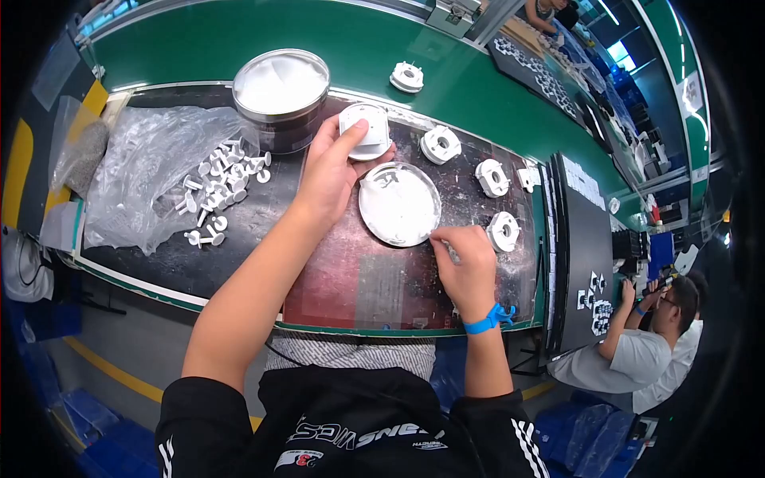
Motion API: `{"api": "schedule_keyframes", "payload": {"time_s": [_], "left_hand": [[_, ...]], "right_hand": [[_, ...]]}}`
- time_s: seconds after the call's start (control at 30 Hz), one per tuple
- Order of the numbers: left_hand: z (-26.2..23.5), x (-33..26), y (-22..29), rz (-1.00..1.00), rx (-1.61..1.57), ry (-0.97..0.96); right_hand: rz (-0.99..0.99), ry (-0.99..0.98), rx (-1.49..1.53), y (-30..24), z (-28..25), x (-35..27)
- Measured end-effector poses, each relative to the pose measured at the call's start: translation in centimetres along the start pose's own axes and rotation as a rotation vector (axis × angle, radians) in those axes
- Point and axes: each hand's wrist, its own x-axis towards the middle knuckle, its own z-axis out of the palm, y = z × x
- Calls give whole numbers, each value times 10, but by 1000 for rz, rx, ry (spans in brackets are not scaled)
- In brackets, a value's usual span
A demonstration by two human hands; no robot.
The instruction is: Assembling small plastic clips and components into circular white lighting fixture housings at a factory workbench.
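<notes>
My left hand (327,171) grips a white plastic housing (373,137), its thumb lying across the top face. Just below it on the bench stands a shallow round metal dish (401,209) with a shiny bottom; small contents cannot be made out. At the dish's lower right rim my right hand (468,263), with a blue wrist strap (488,320), is closed in a pinch. Whatever its fingertips hold is hidden or too small to name. White ring-shaped housings stand to the right, among them one near the dish (441,145) and one beyond my right hand (504,232).
A large round metal tin (282,92) stands behind my left forearm. Further left, white mushroom-shaped plastic pins (219,187) spill from a clear plastic bag (151,171). Black trays (580,263) stack at the bench's right end. Another person (637,346) works beyond them.
</notes>
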Motion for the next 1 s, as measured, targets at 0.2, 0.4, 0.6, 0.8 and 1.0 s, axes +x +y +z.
{"api": "schedule_keyframes", "payload": {"time_s": [0.2, 0.4, 0.6, 0.8, 1.0], "left_hand": [[-1, 1, 3, -8, 7, -20], [-1, 0, 1, -4, 5, -17], [2, 0, 3, -7, 6, -5], [9, -6, 6, -103, 37, -77], [21, -20, 9, -165, 290, -216]], "right_hand": [[-94, -26, -118, -5, 0, 4], [-111, -90, -166, -7, -3, 7], [-50, -56, -38, -6, -9, 16], [299, 99, 869, 2, -16, 50], [345, 115, 1378, 7, 5, 78]]}}
